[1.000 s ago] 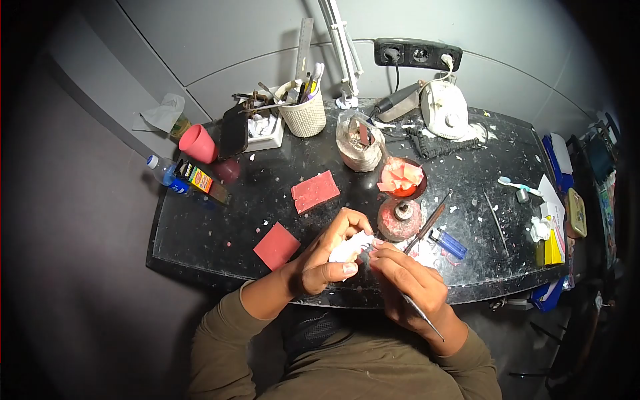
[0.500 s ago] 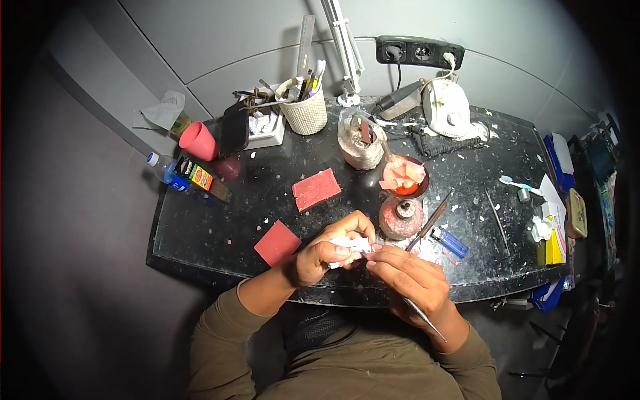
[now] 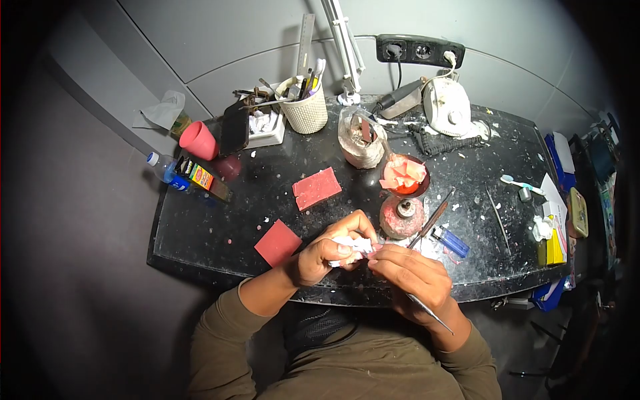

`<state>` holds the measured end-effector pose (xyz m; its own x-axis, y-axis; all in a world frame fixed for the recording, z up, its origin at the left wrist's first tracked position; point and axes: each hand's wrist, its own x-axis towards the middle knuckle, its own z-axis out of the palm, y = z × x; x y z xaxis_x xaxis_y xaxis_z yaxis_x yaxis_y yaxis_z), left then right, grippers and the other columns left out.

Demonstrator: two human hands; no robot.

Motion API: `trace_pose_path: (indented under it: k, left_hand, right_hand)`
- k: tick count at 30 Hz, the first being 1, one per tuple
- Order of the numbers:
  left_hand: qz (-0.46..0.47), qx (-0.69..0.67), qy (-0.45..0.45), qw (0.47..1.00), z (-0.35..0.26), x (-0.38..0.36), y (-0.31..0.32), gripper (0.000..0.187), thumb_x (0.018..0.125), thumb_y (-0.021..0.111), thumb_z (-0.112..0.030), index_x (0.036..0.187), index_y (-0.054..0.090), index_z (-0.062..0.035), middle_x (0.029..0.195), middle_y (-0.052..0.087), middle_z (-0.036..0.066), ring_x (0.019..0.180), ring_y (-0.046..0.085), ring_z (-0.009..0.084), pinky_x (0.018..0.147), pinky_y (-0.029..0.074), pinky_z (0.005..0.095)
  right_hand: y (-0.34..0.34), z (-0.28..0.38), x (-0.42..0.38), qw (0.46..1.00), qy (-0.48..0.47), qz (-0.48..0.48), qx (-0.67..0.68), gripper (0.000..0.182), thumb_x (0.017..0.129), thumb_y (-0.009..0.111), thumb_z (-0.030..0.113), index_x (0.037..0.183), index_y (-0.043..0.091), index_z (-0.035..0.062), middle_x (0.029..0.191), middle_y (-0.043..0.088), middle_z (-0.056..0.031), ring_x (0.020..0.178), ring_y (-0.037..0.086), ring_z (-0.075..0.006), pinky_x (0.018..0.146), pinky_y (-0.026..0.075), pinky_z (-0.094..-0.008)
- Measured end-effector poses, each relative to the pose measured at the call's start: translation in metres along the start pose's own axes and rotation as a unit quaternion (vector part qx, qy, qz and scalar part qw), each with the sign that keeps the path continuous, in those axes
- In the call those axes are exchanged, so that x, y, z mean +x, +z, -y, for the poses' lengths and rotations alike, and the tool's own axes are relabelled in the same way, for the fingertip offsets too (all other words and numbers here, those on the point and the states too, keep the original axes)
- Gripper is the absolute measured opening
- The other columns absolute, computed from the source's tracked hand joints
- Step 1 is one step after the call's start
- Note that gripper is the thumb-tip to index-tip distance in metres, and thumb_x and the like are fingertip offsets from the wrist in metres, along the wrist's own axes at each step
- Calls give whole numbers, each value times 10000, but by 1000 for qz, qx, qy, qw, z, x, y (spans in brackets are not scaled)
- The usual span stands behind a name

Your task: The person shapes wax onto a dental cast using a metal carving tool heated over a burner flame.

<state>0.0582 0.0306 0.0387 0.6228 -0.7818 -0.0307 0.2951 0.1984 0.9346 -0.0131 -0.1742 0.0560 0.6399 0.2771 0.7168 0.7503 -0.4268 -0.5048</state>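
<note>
My left hand [image 3: 319,259] is closed round a small lumpy white plaster cast [image 3: 352,247] with pink material along its edge, just above the table's front edge. The fingers cover much of the cast. My right hand [image 3: 419,279] grips a slim metal wax carver [image 3: 432,313], whose tail sticks out below the palm toward the wrist. Its fingertips meet the right side of the cast, and the carver's working tip is hidden there. Just beyond the hands stands a wax-stained spirit burner [image 3: 401,218]. Two pink wax sheets [image 3: 317,189] lie to the left.
Behind the burner is a bowl of pink wax scraps [image 3: 425,179]. A brown-handled knife [image 3: 437,219], a blue lighter [image 3: 452,243] and a thin metal tool [image 3: 498,219] lie rightward. A tool cup [image 3: 307,113], lamp arm [image 3: 343,47] and white device [image 3: 447,107] stand at the back.
The carver's tail has swung slightly to the right as my right hand turned a little. My left hand and the cast stay nearly in place.
</note>
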Motion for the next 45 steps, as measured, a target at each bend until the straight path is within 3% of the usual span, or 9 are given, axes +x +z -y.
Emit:
trace_pose_path:
  k: [5,8,17,21,25,27,28,35,45]
  left_hand:
    - [15,-25,-29,999,2,0,-1,461,796,516,-373,1121,505,-47,914,516,17,738,430,62,623,343,215]
    - [-17,-7,-53,998,2,2,3,589,732,561,-468,1100,517,-11,888,503,-4,716,440,43,580,332,193]
    - [2,25,-44,999,6,5,-1,602,729,574,-442,1125,512,8,911,506,10,773,459,54,661,352,192]
    - [7,-5,-22,1000,6,2,0,630,734,604,-418,1181,481,8,971,510,36,831,479,76,721,388,212]
    - [2,57,41,998,10,1,1,767,783,727,-428,1319,362,-18,1068,516,94,890,509,123,762,435,260]
    - [4,155,151,976,12,1,4,836,829,786,-437,1361,288,-27,1128,463,99,1009,485,141,848,435,313]
    - [6,171,149,974,16,-1,-1,927,775,865,-384,1376,258,-25,1210,437,133,1091,496,170,878,462,333]
    - [-1,293,296,909,30,7,-6,971,742,901,-329,1358,232,8,1273,382,168,1152,485,217,957,439,370]
    - [5,294,320,901,33,9,-8,956,751,895,-325,1349,219,-13,1276,385,177,1160,470,211,969,423,378]
  right_hand:
    - [2,-7,-1,999,-36,2,1,342,655,676,-58,997,690,-66,956,697,-169,887,709,-309,770,582,-378]
    - [3,-9,-3,999,-42,1,-8,338,662,667,-44,999,692,-66,953,697,-161,879,705,-305,748,579,-365]
    - [-3,-10,1,999,-18,15,46,258,737,661,-53,991,703,-39,954,715,-152,887,706,-312,816,577,-369]
    - [0,-2,-10,944,128,-161,257,58,923,613,-64,951,664,-66,996,715,-215,945,714,-297,864,564,-378]
    - [-11,-2,-7,936,162,-211,229,34,916,629,-58,939,653,-66,979,714,-212,928,714,-277,849,563,-361]
    - [-16,-4,-7,980,121,-108,115,62,880,672,-62,940,660,-57,957,714,-201,898,715,-275,812,561,-345]
    - [-11,-3,-8,975,135,-117,132,119,843,702,-78,955,671,-50,940,714,-189,873,712,-274,782,559,-338]
    - [-1,-1,-1,982,114,-101,111,176,828,694,-114,992,682,-50,963,721,-183,876,722,-273,775,568,-321]
    - [0,1,-2,986,107,-70,105,217,820,676,-134,1016,696,-45,975,725,-182,914,729,-288,807,580,-348]
